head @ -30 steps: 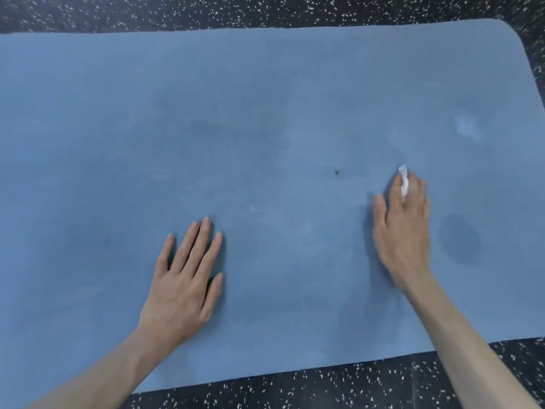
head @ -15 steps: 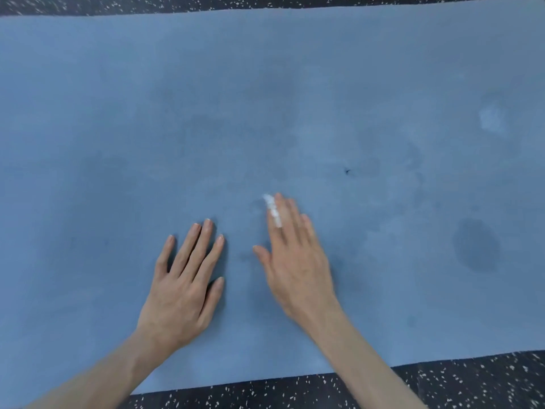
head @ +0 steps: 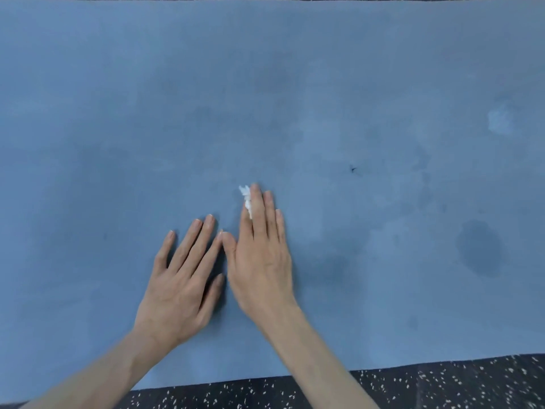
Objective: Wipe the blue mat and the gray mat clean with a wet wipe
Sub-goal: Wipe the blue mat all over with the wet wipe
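Pressed flat under the straight fingers of the right hand [head: 262, 255], the wet wipe [head: 246, 197] shows only as a crumpled white edge at the fingertips; nothing is pinched, the palm simply bears it down on the blue mat [head: 118, 113]; just left of that hold, the left hand [head: 180, 284] lies spread and flat on the mat, its forefinger touching the right thumb, holding nothing. Well right of the wipe sit a small dark speck [head: 353, 169], a dark round patch [head: 479, 247] and, beyond it, a pale blotch [head: 498, 121]. Wiping of the blue mat appears to be under way; the gray mat is out of view. Next, I judge, a firm sweep rightward toward those marks.
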